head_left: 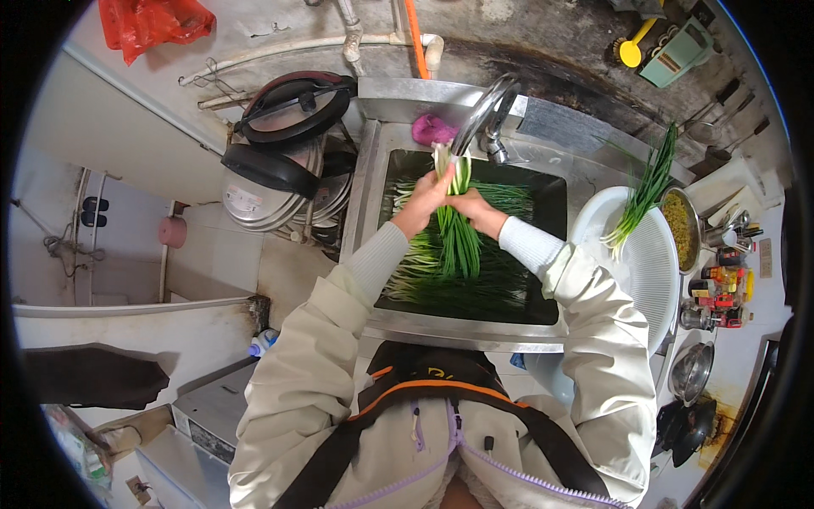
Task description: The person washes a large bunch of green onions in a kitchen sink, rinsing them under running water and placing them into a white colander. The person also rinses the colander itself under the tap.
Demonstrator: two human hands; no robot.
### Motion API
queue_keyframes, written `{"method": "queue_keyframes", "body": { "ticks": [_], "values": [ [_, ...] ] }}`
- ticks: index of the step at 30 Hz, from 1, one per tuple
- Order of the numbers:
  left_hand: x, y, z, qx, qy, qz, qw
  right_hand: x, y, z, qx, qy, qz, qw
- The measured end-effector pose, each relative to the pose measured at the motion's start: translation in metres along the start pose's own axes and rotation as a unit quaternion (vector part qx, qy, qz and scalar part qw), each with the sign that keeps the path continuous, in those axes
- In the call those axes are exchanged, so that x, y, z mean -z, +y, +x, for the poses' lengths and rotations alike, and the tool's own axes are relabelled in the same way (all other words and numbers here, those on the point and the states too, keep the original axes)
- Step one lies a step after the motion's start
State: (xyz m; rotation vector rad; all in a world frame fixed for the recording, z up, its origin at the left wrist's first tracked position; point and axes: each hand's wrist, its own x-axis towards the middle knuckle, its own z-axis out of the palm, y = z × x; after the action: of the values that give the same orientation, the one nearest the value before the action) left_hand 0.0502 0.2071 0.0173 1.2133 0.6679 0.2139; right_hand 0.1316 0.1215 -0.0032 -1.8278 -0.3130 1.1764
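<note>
Over the stainless-steel sink [461, 337], both hands grip one bunch of spring onions [459, 245]. My left hand [425, 198] closes around the bunch near its pale ends, just below the spout of the curved metal faucet [480, 111]. My right hand [475, 209] holds the same bunch slightly lower, from the right. The white ends point up toward the spout, and the green leaves hang toward me. More spring onions [413, 270] lie in the dark basin beneath, partly covered by the held bunch. Whether water is running is hard to tell.
Right of the basin stands a white plastic colander [658, 286] with another bunch of spring onions [648, 184] in it. A pink cloth [434, 130] lies behind the basin. Pot lids [254, 191] are racked at the left. Sauce bottles [725, 286] stand far right.
</note>
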Motion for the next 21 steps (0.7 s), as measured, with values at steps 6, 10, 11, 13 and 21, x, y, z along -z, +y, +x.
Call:
{"method": "queue_keyframes", "body": {
  "ticks": [6,10,11,13,21],
  "values": [
    [0.011,-0.038,0.015,-0.025,0.074,-0.03,0.997,-0.033,0.055,0.045,0.285,-0.113,-0.252,0.918],
    [0.051,-0.042,0.021,-0.013,-0.039,-0.12,0.992,0.003,0.015,0.032,0.229,-0.19,-0.26,0.918],
    [0.053,-0.036,0.02,0.002,-0.065,-0.125,0.99,0.019,0.01,0.038,0.218,-0.194,-0.239,0.926],
    [0.059,-0.032,0.02,0.034,-0.111,-0.134,0.984,0.032,-0.009,0.045,0.12,-0.159,-0.072,0.977],
    [0.042,-0.02,0.011,0.037,-0.226,-0.219,0.949,0.023,-0.049,0.018,0.164,-0.238,0.066,0.955]
  ]
}}
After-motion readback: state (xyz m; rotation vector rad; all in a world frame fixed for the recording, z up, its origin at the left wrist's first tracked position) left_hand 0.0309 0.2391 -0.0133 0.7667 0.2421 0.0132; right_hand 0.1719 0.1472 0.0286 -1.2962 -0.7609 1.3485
